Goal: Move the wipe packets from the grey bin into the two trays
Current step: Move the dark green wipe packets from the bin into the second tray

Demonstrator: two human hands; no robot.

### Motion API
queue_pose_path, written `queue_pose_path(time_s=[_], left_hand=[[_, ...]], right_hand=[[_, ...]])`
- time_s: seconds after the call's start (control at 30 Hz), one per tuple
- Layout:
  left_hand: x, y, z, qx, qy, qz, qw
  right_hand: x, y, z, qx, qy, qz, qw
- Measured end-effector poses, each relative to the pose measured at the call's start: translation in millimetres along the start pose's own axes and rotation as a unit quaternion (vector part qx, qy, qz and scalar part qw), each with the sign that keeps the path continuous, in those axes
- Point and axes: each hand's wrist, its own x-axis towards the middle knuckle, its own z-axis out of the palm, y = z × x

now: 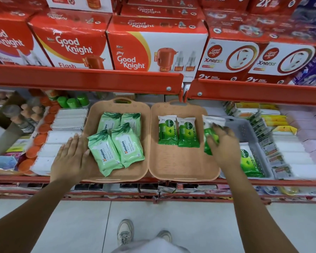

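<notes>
Two tan trays stand side by side on the shelf. The left tray (pixel 91 125) holds several pale green Himalaya wipe packets (pixel 106 152). Two dark green Dettol packets (pixel 177 132) lie at the back of the right tray (pixel 181 167). My right hand (pixel 224 145) is shut on another Dettol packet (pixel 211 128), held over the right tray's right rim, beside the grey bin (pixel 244 128). One more Dettol packet (pixel 250 161) lies in the bin. My left hand (pixel 71 157) rests flat with fingers apart on the left tray's left rim, touching a Himalaya packet.
A red shelf rail (pixel 84 77) with Good Knight boxes (pixel 130 52) overhangs the trays from above. White boxes (pixel 62 125) and orange caps flank the left tray; sachets and white boxes (pixel 281 143) lie right of the bin. Floor tiles and my shoes (pixel 125 232) show below.
</notes>
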Motion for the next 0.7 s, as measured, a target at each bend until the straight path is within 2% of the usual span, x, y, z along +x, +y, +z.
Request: queue_pose_path(time_s=[0.1, 0.27, 0.47, 0.57, 0.7], left_hand=[[0.7, -0.4, 1.8, 0.007, 0.004, 0.001, 1.0], [1.2, 0.4, 2.6, 0.009, -0.001, 0.002, 1.0], [-0.1, 2.7, -0.6, -0.004, -0.008, -0.002, 1.0], [-0.2, 2.9, -1.4, -0.007, -0.012, -0.002, 1.0], [-0.7, 1.2, -1.1, -0.001, -0.013, 0.0, 1.0]], right_hand=[[-9.4, -38.0, 26.3, 0.043, -0.054, -0.032, 0.997], [-21.4, -77.7, 78.3, -0.031, -0.164, -0.05, 0.985], [-35.0, -83.5, 99.2, -0.068, -0.226, -0.037, 0.971], [-27.9, -77.1, 90.1, -0.04, -0.202, -0.056, 0.977], [-13.2, -42.3, 62.7, 0.014, -0.051, -0.054, 0.997]])
